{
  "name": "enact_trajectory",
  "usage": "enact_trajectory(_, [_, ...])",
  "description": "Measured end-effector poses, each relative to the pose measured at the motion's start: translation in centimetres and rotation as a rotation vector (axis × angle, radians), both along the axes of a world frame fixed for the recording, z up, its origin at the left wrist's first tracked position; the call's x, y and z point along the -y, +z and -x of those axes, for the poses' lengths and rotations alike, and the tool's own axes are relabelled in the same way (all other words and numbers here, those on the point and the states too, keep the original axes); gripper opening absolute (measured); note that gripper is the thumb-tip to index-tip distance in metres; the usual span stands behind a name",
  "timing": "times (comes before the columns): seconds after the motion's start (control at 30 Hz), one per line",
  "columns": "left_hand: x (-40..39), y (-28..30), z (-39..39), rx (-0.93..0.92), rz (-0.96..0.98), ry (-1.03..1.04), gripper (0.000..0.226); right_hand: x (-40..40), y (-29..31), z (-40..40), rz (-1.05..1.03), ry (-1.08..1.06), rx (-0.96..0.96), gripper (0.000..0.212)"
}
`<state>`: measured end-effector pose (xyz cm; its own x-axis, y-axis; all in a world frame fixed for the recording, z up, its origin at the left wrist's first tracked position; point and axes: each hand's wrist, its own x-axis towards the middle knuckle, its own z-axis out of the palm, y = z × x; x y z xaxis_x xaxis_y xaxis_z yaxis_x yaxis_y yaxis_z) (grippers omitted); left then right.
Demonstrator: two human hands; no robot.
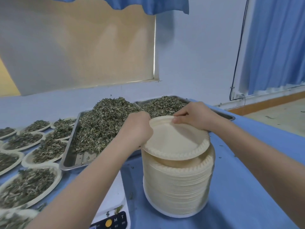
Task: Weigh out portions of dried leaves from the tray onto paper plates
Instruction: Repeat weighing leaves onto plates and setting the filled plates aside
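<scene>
Head view. Both hands work at the top paper plate (175, 139), which sits tilted on a tall stack of paper plates (179, 185) standing on the blue counter (247, 187). The left hand (138, 128) grips the plate's left rim, fingers curled under the edge and hidden from view. The right hand (196, 116) pinches the far rim between thumb and fingers (177, 120). Behind the hands, a metal tray (72, 146) carries a heaped mound of dried leaves (105, 123); a second tray (226, 114), also holding leaves, lies just beside it to the right. Filled plates (31, 184) of leaves cover the counter on the left. A white scale (113, 210) rests near the lower edge, partly hidden by the left forearm.
</scene>
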<state>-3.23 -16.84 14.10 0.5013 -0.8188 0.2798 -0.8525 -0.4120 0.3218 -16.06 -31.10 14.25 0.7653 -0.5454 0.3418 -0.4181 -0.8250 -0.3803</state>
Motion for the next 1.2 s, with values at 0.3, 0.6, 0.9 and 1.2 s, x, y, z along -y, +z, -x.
enact_trajectory(0.3, [-6.8, 2.0, -3.8, -1.140, 0.634, 0.124, 0.016, -5.2, 3.6, -4.4, -0.521, -0.127, 0.262, 0.009])
enact_trajectory(0.6, [-15.5, -2.8, -7.5, -1.197, 1.060, 0.296, 0.009, -14.8, -2.4, -10.4, -0.532, 0.048, 0.361, 0.014])
enact_trajectory(0.9, [-16.4, -11.9, -7.3, -0.786, 0.723, 0.488, 0.036, -16.8, -12.7, -10.3, -0.685, -0.023, 0.461, 0.027])
enact_trajectory(1.2, [-15.6, -14.7, -6.3, -0.905, 0.685, 0.540, 0.047, -16.9, -15.6, -10.2, -0.745, -0.037, 0.358, 0.043])
